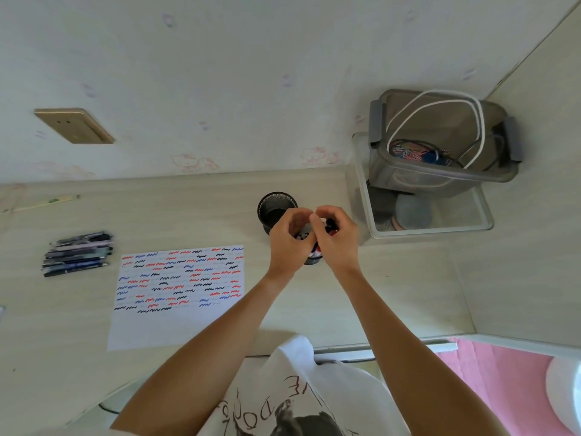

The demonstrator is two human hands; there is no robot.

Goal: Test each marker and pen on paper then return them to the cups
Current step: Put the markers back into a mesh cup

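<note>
Two black mesh cups stand on the desk. The far cup (274, 209) looks empty. The near cup (312, 259) holds several markers with black and red caps and is mostly hidden behind my hands. My left hand (290, 239) and my right hand (336, 237) are both curled around the bunch of markers (330, 228) at the near cup's mouth. A white paper (176, 297) covered with red, blue and black squiggles lies to the left. A pile of dark pens (78, 253) lies farther left on the desk.
A clear box (484, 215) sits at the back right with a grey bin (440, 180) of cables stacked on it. The wall runs along the desk's far edge, with a socket plate (74, 125). A pencil-like stick (41, 204) lies at the far left.
</note>
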